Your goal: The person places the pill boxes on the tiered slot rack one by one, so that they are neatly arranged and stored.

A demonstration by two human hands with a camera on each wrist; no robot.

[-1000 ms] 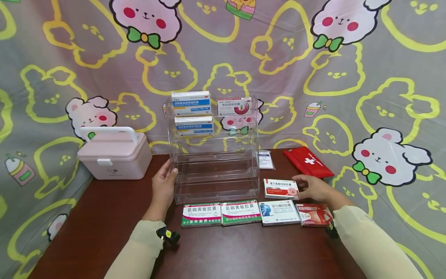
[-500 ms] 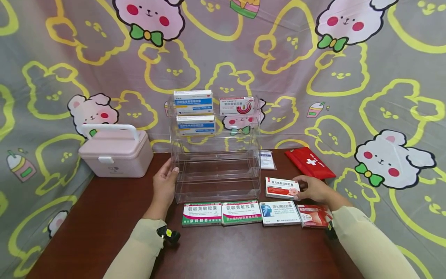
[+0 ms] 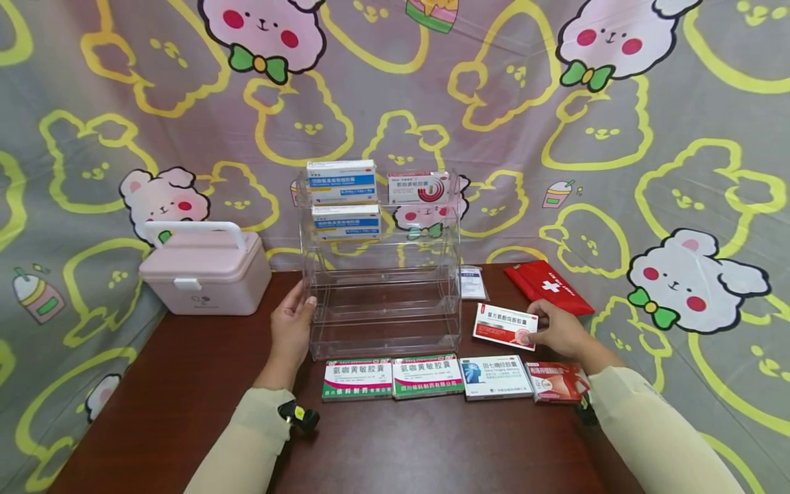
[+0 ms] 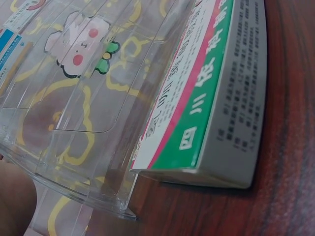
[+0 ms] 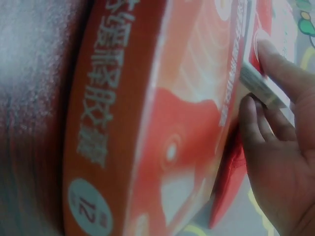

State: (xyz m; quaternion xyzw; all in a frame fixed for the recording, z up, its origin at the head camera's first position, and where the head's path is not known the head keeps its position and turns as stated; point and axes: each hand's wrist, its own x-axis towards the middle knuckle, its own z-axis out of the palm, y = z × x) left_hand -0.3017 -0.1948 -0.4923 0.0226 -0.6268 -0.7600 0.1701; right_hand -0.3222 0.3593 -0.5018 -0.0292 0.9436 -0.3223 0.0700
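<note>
Red-and-white medicine box (image 3: 503, 326), pinched in the right hand (image 3: 558, 329) beside a clear tiered rack (image 3: 385, 328).
Against the frame half a second earlier, we find the box higher and more slanted, its right end lower; the left hand (image 3: 291, 326) keeps its grip on the rack's left side. Worktop (image 3: 395, 446): dark reddish-brown, softly shiny at the front; on it we list a row of four boxes (image 3: 428, 377) before the rack, a pink lidded case (image 3: 204, 274) with white handle to the left, and a red pouch (image 3: 548, 287) with white cross to the right. Room: a grey backdrop (image 3: 413, 89) printed with yellow outlines and white rabbits.
</note>
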